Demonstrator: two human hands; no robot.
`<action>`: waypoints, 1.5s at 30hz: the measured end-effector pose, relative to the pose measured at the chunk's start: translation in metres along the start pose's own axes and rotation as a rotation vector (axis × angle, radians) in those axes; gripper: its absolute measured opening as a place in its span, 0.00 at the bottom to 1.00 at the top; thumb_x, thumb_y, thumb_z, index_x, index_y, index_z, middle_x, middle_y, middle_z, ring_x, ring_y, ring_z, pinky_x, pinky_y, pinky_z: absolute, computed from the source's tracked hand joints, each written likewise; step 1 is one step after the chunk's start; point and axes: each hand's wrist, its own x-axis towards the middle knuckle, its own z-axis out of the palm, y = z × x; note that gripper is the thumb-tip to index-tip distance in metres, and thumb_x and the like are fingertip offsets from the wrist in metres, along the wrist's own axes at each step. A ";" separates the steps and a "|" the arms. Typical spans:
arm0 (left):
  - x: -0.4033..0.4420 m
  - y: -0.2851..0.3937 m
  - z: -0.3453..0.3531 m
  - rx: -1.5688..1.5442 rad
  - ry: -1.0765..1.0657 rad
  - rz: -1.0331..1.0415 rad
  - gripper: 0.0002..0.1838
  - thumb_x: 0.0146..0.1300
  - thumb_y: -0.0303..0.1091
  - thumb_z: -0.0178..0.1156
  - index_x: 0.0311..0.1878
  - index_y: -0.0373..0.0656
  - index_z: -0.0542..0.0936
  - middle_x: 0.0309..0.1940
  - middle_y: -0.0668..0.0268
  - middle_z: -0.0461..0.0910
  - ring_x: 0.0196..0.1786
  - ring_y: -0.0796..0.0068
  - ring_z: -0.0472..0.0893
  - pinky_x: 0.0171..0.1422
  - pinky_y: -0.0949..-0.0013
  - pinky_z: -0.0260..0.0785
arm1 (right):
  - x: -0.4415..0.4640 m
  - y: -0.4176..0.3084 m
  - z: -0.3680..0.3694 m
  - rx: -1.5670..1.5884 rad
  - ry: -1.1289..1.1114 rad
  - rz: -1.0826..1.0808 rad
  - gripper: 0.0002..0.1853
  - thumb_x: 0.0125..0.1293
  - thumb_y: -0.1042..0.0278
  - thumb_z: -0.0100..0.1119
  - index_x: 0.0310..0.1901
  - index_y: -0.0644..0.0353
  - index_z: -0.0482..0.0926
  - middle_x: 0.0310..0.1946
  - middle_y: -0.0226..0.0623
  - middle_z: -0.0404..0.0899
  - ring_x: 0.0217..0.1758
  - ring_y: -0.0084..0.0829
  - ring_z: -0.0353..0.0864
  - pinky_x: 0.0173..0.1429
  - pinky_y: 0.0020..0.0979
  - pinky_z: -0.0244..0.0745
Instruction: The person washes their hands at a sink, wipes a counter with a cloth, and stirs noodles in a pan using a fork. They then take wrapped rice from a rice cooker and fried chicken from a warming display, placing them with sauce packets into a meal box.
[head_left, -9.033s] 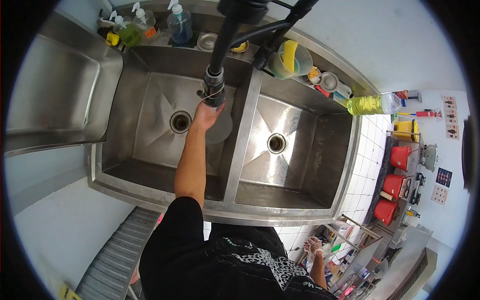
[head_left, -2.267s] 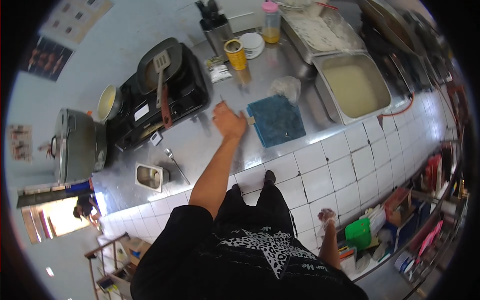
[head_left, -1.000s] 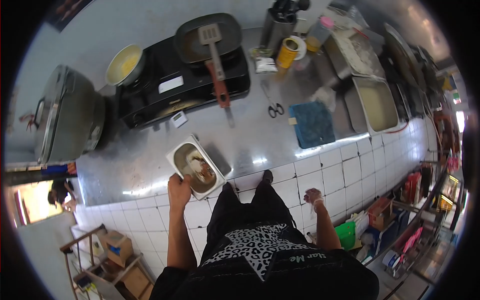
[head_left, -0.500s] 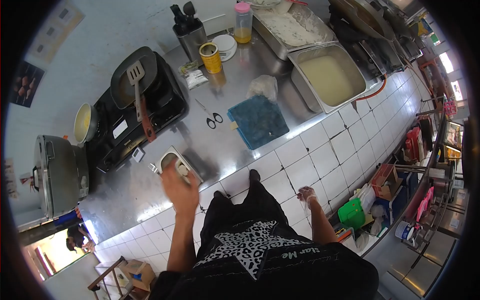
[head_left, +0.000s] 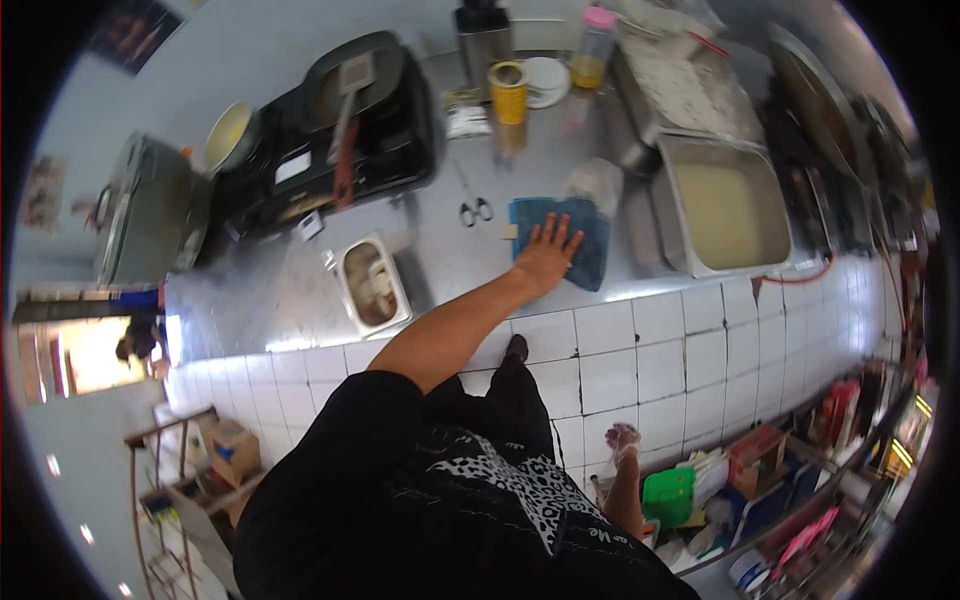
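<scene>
My left hand lies flat on a folded blue cloth on the steel counter. Its fingers are spread over the fabric. Beside the cloth is a crumpled clear plastic bag. Black-handled scissors rest to the left of the cloth. Further left stands a small rectangular metal container with some whitish pieces inside. My right hand, in a clear plastic glove, hangs low over the tiled floor, away from the counter. Its fingers look loosely bent and apart, with nothing visible in them.
A black stove bears a pan and a slotted spatula. A yellow can and a pink-lidded jar stand at the back. On the right are a deep tray of pale liquid and a floury tray. Shelves hold a green container.
My left hand has moved from the small metal container to the right, onto the blue cloth. The view has shifted. My right hand still hangs by my side.
</scene>
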 end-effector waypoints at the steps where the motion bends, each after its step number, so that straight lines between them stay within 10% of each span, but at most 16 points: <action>1: -0.002 0.000 0.006 0.011 0.038 -0.010 0.40 0.67 0.34 0.53 0.79 0.40 0.50 0.79 0.38 0.40 0.81 0.35 0.42 0.82 0.43 0.43 | 0.013 0.016 -0.007 -0.070 -0.028 0.031 0.08 0.67 0.65 0.60 0.45 0.54 0.78 0.31 0.36 0.82 0.32 0.34 0.82 0.38 0.37 0.78; 5: -0.055 0.019 -0.049 -0.490 -0.135 0.114 0.16 0.61 0.28 0.52 0.50 0.33 0.80 0.43 0.42 0.83 0.51 0.40 0.81 0.59 0.47 0.73 | -0.001 0.012 0.008 -0.127 -0.009 0.188 0.02 0.67 0.71 0.59 0.39 0.57 0.78 0.23 0.35 0.79 0.25 0.33 0.79 0.31 0.33 0.76; 10: -0.231 -0.052 -0.150 -1.144 -0.025 0.196 0.21 0.61 0.28 0.60 0.57 0.28 0.77 0.45 0.45 0.83 0.50 0.55 0.83 0.57 0.58 0.72 | 0.024 -0.022 0.044 -0.327 -0.170 0.113 0.07 0.65 0.67 0.62 0.42 0.55 0.78 0.29 0.35 0.81 0.31 0.32 0.81 0.34 0.34 0.75; 11: -0.290 -0.069 -0.148 -0.995 0.296 0.028 0.22 0.65 0.28 0.60 0.60 0.28 0.75 0.48 0.50 0.84 0.50 0.61 0.82 0.56 0.62 0.73 | 0.026 -0.035 0.055 -0.363 -0.201 0.061 0.07 0.64 0.67 0.62 0.43 0.55 0.78 0.30 0.35 0.81 0.31 0.32 0.81 0.35 0.34 0.75; 13: -0.394 -0.092 -0.202 -1.410 0.249 -0.335 0.23 0.66 0.28 0.60 0.63 0.30 0.74 0.45 0.58 0.83 0.49 0.72 0.81 0.55 0.69 0.75 | 0.029 -0.061 0.084 -0.411 -0.215 -0.015 0.07 0.66 0.66 0.60 0.42 0.55 0.79 0.29 0.36 0.81 0.31 0.35 0.82 0.38 0.39 0.76; 19: -0.543 -0.176 -0.167 -0.667 0.529 -1.060 0.31 0.60 0.23 0.51 0.70 0.35 0.69 0.56 0.46 0.80 0.56 0.54 0.81 0.65 0.66 0.70 | -0.005 -0.101 0.176 -0.563 -0.229 -0.230 0.08 0.65 0.63 0.61 0.43 0.54 0.79 0.30 0.36 0.83 0.30 0.34 0.82 0.36 0.37 0.75; 20: -0.542 -0.213 -0.109 -0.472 0.804 -0.890 0.34 0.57 0.22 0.51 0.71 0.36 0.68 0.60 0.41 0.76 0.61 0.45 0.77 0.68 0.60 0.68 | -0.016 -0.101 0.190 -0.605 -0.221 -0.281 0.08 0.65 0.63 0.61 0.43 0.54 0.79 0.30 0.36 0.83 0.30 0.33 0.82 0.36 0.36 0.75; 23: -0.481 -0.285 0.006 -0.306 0.370 -1.094 0.43 0.57 0.32 0.58 0.76 0.30 0.55 0.75 0.36 0.54 0.78 0.42 0.57 0.79 0.46 0.52 | -0.061 -0.083 0.231 -0.660 -0.176 -0.272 0.07 0.66 0.65 0.59 0.44 0.55 0.77 0.29 0.35 0.81 0.30 0.30 0.82 0.33 0.33 0.75; 25: -0.451 -0.280 0.026 -0.317 0.315 -1.205 0.51 0.65 0.55 0.57 0.79 0.34 0.46 0.80 0.40 0.40 0.82 0.43 0.38 0.79 0.32 0.31 | -0.093 -0.055 0.243 -0.724 -0.150 -0.246 0.08 0.66 0.65 0.59 0.45 0.56 0.78 0.30 0.36 0.82 0.31 0.31 0.83 0.33 0.34 0.76; 28: -0.452 -0.301 0.053 -0.235 0.643 -1.120 0.53 0.65 0.65 0.53 0.80 0.36 0.47 0.80 0.42 0.41 0.83 0.44 0.37 0.79 0.31 0.26 | -0.127 -0.016 0.264 -0.831 -0.155 -0.195 0.09 0.66 0.64 0.60 0.45 0.56 0.78 0.30 0.37 0.83 0.31 0.33 0.83 0.35 0.37 0.78; 40: -0.687 -0.516 0.101 -0.073 0.595 -1.651 0.40 0.75 0.58 0.41 0.81 0.44 0.49 0.81 0.52 0.44 0.84 0.55 0.41 0.82 0.41 0.29 | -0.194 0.024 0.309 -0.831 -0.138 -0.172 0.11 0.67 0.63 0.59 0.47 0.58 0.78 0.32 0.38 0.82 0.31 0.31 0.84 0.34 0.34 0.78; 45: -0.604 -0.481 0.091 0.065 0.679 -1.560 0.36 0.73 0.50 0.47 0.79 0.45 0.56 0.80 0.51 0.49 0.83 0.50 0.43 0.80 0.34 0.30 | -0.181 0.046 0.267 -0.741 -0.092 -0.154 0.10 0.64 0.63 0.62 0.45 0.54 0.79 0.32 0.38 0.84 0.32 0.35 0.84 0.39 0.40 0.77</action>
